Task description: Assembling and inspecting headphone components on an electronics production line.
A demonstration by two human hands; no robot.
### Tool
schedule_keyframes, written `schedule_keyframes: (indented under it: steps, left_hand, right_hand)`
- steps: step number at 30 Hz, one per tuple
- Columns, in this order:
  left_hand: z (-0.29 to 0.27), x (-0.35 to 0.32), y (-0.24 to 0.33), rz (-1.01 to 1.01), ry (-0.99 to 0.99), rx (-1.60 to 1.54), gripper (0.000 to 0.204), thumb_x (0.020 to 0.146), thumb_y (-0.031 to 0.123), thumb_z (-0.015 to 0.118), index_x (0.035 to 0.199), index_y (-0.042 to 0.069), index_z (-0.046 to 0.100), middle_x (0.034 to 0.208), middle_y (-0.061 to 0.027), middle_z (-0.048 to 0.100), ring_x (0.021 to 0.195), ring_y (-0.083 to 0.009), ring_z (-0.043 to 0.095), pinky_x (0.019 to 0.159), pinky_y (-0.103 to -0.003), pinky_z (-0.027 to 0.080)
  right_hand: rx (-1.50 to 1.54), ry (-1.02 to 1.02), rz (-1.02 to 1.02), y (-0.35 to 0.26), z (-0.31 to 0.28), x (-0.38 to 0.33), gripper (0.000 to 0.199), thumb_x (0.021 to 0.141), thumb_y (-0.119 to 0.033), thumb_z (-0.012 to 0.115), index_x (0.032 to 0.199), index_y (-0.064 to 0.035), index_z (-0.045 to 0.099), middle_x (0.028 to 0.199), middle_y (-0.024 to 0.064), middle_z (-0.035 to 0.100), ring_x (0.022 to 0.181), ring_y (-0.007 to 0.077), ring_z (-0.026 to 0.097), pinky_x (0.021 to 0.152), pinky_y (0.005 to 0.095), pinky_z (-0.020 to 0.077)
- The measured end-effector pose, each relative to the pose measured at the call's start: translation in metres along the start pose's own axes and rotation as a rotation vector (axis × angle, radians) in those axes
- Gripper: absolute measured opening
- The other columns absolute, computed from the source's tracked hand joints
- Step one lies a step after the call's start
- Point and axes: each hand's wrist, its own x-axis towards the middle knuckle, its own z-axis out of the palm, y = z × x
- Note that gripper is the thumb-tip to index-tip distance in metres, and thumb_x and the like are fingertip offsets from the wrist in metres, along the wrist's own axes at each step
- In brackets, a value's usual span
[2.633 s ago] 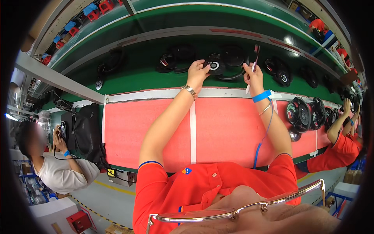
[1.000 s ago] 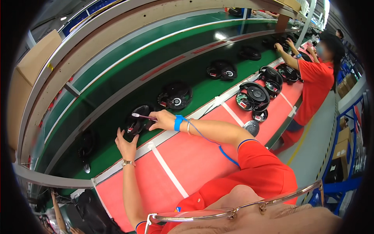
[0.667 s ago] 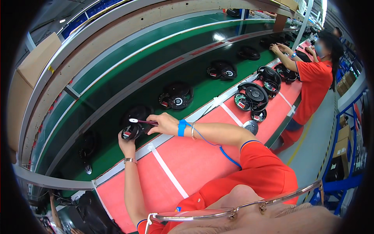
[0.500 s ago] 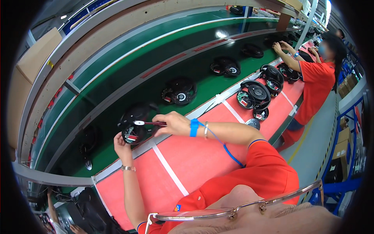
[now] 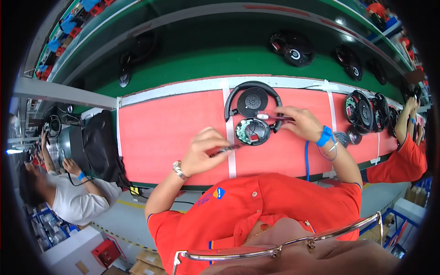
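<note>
A black headphone lies on the pink mat before me, its headband arched at the far side. Its nearer ear cup is open, showing a green circuit board and a small red-and-white part. My left hand pinches a slim dark tool, tweezers-like, whose tip reaches the cup's left edge. In my right hand is a slim dark-red tool with a pale tip, held over the headphone between its two cups. Its exact kind cannot be made out.
More open headphones sit on the mat to the right, beside loose round cups. Other headphones ride the green belt beyond the pale ledge. A black bag and co-workers are on both sides; a blue cord hangs from my right wrist.
The headphone came from the belt's edge onto the mat. My left hand left its cup and now grips a slim dark tool. My view turned left; the right hand still holds its tool.
</note>
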Motion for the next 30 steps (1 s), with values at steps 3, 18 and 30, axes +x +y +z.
schedule_keyframes:
  steps: [3,18,30]
  left_hand:
    - [0.023,-0.003,0.004,0.094,-0.05,0.054,0.018,0.068,0.0,0.072,0.085,0.003,0.068,0.087,-0.0074,0.063,0.081,-0.0235,0.06,0.07,-0.034,0.049]
    - [0.066,-0.007,-0.002,0.366,-0.13,0.402,0.026,0.071,0.008,0.066,0.095,0.003,0.061,0.117,-0.0116,0.059,0.117,-0.0305,0.054,0.098,-0.042,0.046]
    - [0.069,-0.01,-0.005,0.337,-0.084,0.396,0.023,0.069,0.008,0.068,0.09,0.003,0.062,0.113,-0.0114,0.062,0.113,-0.0288,0.057,0.094,-0.04,0.049]
  right_hand:
    - [-0.014,0.158,0.063,-0.021,-0.008,-0.002,0.055,0.084,0.0,0.055,0.136,-0.0144,0.042,0.101,0.0165,0.061,0.086,0.0345,0.063,0.071,0.0391,0.0513]
    - [-0.398,0.007,-0.064,-0.06,0.035,-0.016,0.05,0.08,-0.008,0.057,0.128,-0.0247,0.055,0.07,0.0098,0.052,0.053,0.0258,0.059,0.047,0.0379,0.0489]
    - [-0.518,0.079,-0.056,-0.059,0.036,-0.015,0.056,0.074,-0.004,0.057,0.126,-0.0235,0.057,0.071,0.0074,0.051,0.052,0.0221,0.054,0.044,0.0352,0.0462]
